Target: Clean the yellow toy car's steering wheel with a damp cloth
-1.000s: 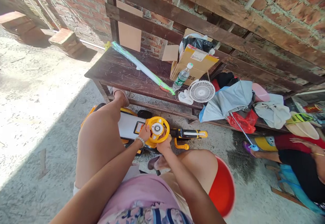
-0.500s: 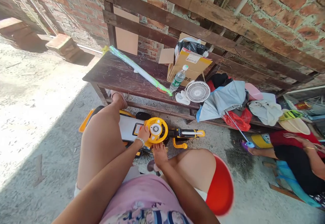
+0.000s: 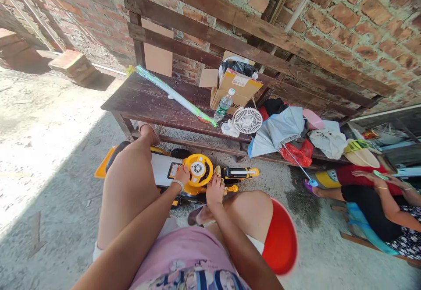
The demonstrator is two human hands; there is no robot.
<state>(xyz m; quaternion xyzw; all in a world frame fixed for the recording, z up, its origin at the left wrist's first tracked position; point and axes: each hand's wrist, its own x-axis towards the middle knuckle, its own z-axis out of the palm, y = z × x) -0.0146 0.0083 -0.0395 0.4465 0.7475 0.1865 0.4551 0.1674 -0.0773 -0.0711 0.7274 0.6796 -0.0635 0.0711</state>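
A yellow toy steering wheel tops a yellow, white and black ride-on toy standing on the ground between my legs. My left hand, with a beaded bracelet at the wrist, is closed on the wheel's near left rim. Just right of the wheel is my right hand, its fingers bent around a small gold-brown thing that pokes out past the fingertips. What that thing is I cannot make out, as the fingers partly cover it.
A dark wooden bench runs ahead, bearing a cardboard box, a water bottle, a white fan and a folded umbrella. Under me is a red bucket or stool. Another person sits at the right.
My right hand has moved from below the steering wheel to its right side, and the gold-brown thing shows more. My left hand stays on the wheel. The view has shifted slightly.
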